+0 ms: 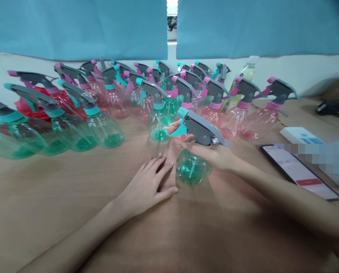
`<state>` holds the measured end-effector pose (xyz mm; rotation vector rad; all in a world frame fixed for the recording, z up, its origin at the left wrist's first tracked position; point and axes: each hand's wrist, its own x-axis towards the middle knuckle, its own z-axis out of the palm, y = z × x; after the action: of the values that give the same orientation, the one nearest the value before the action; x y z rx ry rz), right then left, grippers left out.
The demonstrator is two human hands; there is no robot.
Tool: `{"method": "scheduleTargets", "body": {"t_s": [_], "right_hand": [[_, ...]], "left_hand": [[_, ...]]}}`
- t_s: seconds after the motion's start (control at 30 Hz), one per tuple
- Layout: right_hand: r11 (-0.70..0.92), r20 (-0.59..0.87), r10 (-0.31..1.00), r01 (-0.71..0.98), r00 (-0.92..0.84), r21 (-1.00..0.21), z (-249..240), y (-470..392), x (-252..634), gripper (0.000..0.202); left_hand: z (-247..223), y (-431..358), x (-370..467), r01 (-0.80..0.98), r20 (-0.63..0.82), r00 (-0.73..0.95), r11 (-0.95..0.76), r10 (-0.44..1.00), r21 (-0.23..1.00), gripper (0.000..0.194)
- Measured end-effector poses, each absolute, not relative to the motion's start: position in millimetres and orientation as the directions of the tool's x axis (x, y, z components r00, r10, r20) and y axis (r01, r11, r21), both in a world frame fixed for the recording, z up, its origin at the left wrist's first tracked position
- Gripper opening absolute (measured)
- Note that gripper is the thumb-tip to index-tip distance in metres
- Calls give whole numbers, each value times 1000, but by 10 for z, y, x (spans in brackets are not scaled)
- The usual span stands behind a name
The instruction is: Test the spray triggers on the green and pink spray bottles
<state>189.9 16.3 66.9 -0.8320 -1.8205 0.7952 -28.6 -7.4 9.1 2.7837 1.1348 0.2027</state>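
My right hand (215,153) is wrapped round the neck of a green spray bottle (190,170), just under its grey and turquoise trigger head (200,129). The bottle is upright, close to the table surface; I cannot tell whether its base touches. My left hand (149,184) lies on the wooden table (123,242), left of that bottle, with its fingers spread and nothing in it. Another green spray bottle (158,127) stands just beyond both hands, partly behind the right hand's fingertips.
Several green spray bottles (109,134) stand at the left. Pink spray bottles (256,117) crowd the back, with a capped bottle (247,70) behind them. A phone (300,170) and a white box (300,135) lie at the right. Blue curtains (78,30) hang behind.
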Motion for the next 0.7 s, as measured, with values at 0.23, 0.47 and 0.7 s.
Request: {"method": "scheduleTargets", "body": {"t_s": [0.23, 0.47, 0.7], "right_hand": [[548, 470, 820, 206, -327, -811, 614, 173, 1927, 35], [516, 462, 842, 166, -279, -840, 676, 146, 1914, 20], [540, 497, 835, 174, -235, -824, 720, 51, 1871, 13]], "left_hand": [[99, -80, -284, 697, 54, 698, -695, 714, 176, 71], [101, -76, -283, 697, 49, 700, -696, 713, 175, 69], [79, -73, -299, 685, 77, 705, -706, 705, 181, 68]]}}
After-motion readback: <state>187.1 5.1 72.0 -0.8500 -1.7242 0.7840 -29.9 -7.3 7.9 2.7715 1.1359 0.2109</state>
